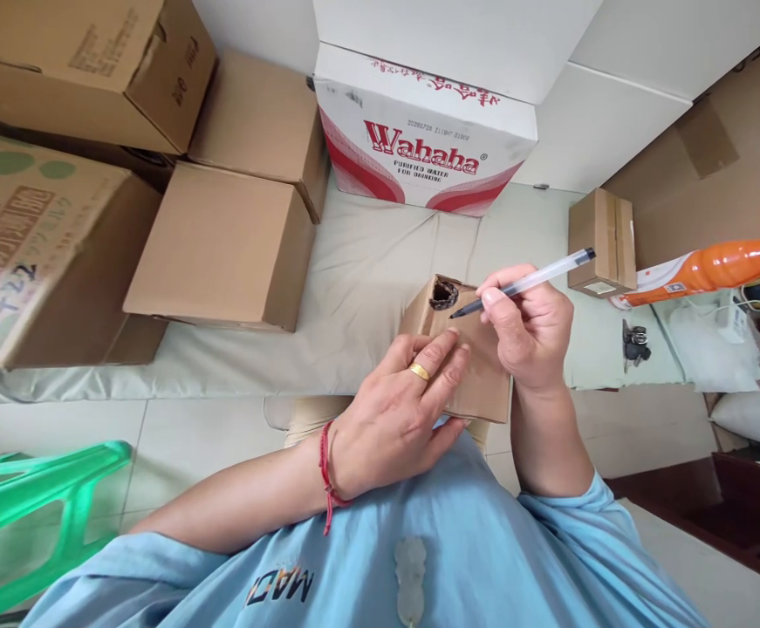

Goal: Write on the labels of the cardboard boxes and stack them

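A small brown cardboard box (484, 366) sits tilted in front of my body, at the near edge of the cloth-covered surface. Near its far end is a ragged, dark-edged hole (443, 295). My left hand (412, 401) holds the box, fingers laid across its upper face and thumb at the near edge. Pinched in my right hand (527, 327) is a pen (537, 275) with a clear barrel and dark grip. Its tip points at the box face just beside the hole; whether it touches cannot be made out.
Large cardboard boxes (222, 235) stand at the left. A white and red Wahaha carton (419, 131) is at the back. To the right are a small taped box (599, 240), an orange bottle (733, 266) and keys (634, 344). A green stool (71, 488) stands lower left.
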`<state>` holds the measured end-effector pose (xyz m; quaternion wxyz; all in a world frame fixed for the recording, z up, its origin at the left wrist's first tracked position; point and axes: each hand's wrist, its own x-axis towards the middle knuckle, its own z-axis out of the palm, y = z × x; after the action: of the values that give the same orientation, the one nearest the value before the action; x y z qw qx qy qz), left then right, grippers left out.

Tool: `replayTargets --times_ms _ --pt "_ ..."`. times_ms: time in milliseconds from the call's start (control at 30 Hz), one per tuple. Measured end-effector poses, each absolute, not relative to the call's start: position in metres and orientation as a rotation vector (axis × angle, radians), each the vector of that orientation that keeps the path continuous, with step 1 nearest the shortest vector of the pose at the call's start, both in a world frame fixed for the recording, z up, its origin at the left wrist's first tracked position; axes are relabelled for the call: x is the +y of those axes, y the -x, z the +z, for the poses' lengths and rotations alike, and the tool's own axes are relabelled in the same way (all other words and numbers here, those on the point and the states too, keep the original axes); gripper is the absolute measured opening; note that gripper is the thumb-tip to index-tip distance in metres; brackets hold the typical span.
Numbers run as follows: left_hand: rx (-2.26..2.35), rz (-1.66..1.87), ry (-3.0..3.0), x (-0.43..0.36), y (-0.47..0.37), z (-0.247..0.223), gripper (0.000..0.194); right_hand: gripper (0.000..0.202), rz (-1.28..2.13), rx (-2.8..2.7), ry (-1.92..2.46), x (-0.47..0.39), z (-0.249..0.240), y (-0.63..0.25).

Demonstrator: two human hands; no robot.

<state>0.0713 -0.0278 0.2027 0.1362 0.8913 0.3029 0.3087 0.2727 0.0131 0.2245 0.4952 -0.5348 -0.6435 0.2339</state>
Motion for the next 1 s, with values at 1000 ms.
replayTargets --times_ms 1000 --pt "0.848 0.952 -2.619 -0.0274 -0.0704 0.1968 0.059 0.019 0.286 -1.620 1.482 0.0137 0.2249 -0.2641"
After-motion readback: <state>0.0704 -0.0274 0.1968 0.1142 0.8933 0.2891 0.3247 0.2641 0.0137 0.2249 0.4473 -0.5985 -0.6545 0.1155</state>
